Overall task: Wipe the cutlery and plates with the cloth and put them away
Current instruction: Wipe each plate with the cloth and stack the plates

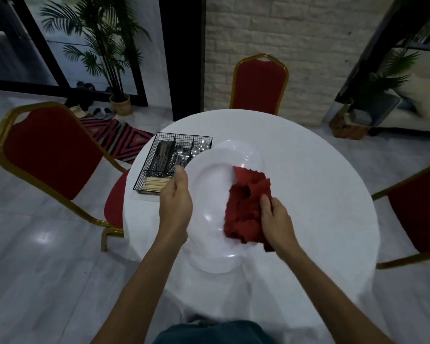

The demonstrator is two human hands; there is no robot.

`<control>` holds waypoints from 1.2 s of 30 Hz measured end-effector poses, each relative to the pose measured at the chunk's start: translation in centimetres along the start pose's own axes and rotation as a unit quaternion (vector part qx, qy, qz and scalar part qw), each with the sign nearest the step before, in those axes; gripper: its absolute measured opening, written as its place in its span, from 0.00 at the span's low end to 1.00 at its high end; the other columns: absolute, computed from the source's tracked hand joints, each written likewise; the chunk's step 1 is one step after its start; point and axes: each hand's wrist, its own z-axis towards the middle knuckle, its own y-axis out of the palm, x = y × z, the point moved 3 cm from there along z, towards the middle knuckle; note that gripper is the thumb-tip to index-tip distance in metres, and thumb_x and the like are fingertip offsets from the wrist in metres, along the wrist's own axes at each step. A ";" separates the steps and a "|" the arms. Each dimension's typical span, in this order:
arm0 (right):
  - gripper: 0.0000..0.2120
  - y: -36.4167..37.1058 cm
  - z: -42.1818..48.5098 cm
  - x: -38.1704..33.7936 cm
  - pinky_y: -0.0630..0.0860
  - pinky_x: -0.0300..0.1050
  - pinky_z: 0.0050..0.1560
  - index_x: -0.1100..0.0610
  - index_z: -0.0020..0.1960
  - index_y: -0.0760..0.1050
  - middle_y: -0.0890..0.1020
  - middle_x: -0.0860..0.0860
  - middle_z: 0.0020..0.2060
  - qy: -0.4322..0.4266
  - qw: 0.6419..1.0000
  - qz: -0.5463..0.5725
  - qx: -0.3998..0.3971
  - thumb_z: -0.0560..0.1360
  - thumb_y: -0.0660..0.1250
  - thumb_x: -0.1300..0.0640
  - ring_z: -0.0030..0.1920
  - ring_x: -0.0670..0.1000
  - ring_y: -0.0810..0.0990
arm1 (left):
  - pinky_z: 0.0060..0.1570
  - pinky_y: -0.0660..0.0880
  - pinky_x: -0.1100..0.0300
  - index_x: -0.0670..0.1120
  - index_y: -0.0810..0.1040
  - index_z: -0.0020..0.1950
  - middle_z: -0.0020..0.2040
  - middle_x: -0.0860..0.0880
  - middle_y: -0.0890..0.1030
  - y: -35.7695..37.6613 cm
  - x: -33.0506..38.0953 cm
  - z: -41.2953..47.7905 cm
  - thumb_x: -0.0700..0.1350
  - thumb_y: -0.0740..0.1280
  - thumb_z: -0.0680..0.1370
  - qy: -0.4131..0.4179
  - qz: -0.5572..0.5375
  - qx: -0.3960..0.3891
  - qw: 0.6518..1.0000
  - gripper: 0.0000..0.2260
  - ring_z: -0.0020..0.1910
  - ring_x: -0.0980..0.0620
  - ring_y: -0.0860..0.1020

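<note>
A large white plate [209, 184] is held up over the round table, and my left hand [175, 204] grips its left rim. My right hand [274, 219] holds a crumpled red cloth [246, 207] pressed against the plate's right half. More white plates [214, 265] show below it, near the table's front edge, and another white plate [248, 152] lies behind. A black wire cutlery basket [157, 187] stands at the table's left, with knives, forks, spoons and wooden chopsticks in its compartments.
The round table [308, 182] carries a white cloth. Red chairs with gold frames stand at the left [50, 155], behind [258, 83] and at the right [417, 204]. A potted palm [119, 100] and a patterned rug [119, 137] lie beyond on the floor.
</note>
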 end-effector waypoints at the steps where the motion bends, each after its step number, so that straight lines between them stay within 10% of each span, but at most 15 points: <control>1: 0.19 1.0 -1.0 0.9 0.80 0.53 0.53 0.56 0.51 0.77 0.84 0.51 0.45 0.033 0.998 0.046 -0.007 0.85 0.57 0.42 0.49 0.54 0.84 | 0.69 0.72 0.47 0.52 0.78 0.68 0.63 0.55 0.81 0.2 -0.1 0.1 0.69 0.55 0.80 0.005 -0.017 0.018 1.000 0.28 0.66 0.51 0.76; 5: 0.13 2.7 -2.9 1.9 0.83 0.51 0.55 0.52 0.54 0.80 0.87 0.48 0.47 0.101 0.979 0.175 -0.033 0.81 0.66 0.43 0.48 0.48 0.87 | 0.71 0.69 0.48 0.52 0.74 0.73 0.67 0.54 0.79 0.3 -1.1 0.3 0.65 0.57 0.81 -0.031 -0.063 0.032 0.997 0.26 0.69 0.51 0.75; 10: 0.10 -2.6 -1.3 -0.6 0.81 0.42 0.46 0.55 0.56 0.80 0.88 0.49 0.47 0.009 0.982 0.166 -0.086 0.81 0.68 0.49 0.48 0.48 0.87 | 0.59 0.78 0.47 0.51 0.83 0.59 0.54 0.47 0.87 -1.5 -1.2 1.5 0.59 0.55 0.85 -0.102 -0.104 -0.090 0.985 0.20 0.55 0.47 0.84; 14: 0.10 -6.1 0.1 -4.8 0.78 0.37 0.39 0.58 0.52 0.79 0.84 0.49 0.40 -0.041 0.976 0.108 -0.186 0.81 0.68 0.50 0.39 0.45 0.83 | 0.61 0.76 0.48 0.51 0.81 0.66 0.60 0.47 0.85 -1.8 -0.1 2.7 0.59 0.56 0.84 -0.111 -0.036 -0.196 0.973 0.20 0.60 0.48 0.82; 19: 0.25 -6.8 1.5 -7.5 0.71 0.46 0.42 0.65 0.47 0.74 0.76 0.53 0.36 -0.082 0.964 0.022 -0.250 0.77 0.72 0.41 0.38 0.50 0.75 | 0.57 0.80 0.51 0.48 0.82 0.63 0.58 0.46 0.85 -1.4 2.2 3.5 0.55 0.61 0.83 -0.084 0.049 -0.255 0.962 0.17 0.58 0.46 0.84; 23: 0.21 -5.9 1.7 -7.6 0.75 0.50 0.43 0.58 0.43 0.77 0.82 0.50 0.34 -0.065 0.981 0.019 -0.183 0.77 0.71 0.39 0.36 0.50 0.80 | 0.48 0.81 0.56 0.51 0.83 0.58 0.53 0.49 0.87 -0.8 2.9 3.6 0.53 0.61 0.83 -0.008 0.099 -0.206 0.973 0.13 0.51 0.51 0.86; 33: 0.13 0.1 -4.5 -4.1 0.81 0.43 0.51 0.53 0.54 0.83 0.88 0.46 0.44 0.076 0.969 0.215 -0.093 0.83 0.64 0.46 0.46 0.45 0.87 | 0.69 0.70 0.40 0.54 0.72 0.74 0.71 0.51 0.75 -1.4 -0.4 5.6 0.64 0.60 0.81 -0.073 -0.036 0.011 0.997 0.25 0.70 0.45 0.73; 36: 0.12 -0.3 -4.5 -3.4 0.81 0.45 0.53 0.52 0.53 0.82 0.88 0.45 0.43 0.074 0.974 0.196 -0.081 0.83 0.63 0.46 0.45 0.44 0.87 | 0.60 0.73 0.51 0.50 0.72 0.72 0.66 0.49 0.76 -1.0 -1.6 5.4 0.53 0.57 0.86 -0.025 0.096 -0.032 0.995 0.17 0.58 0.52 0.77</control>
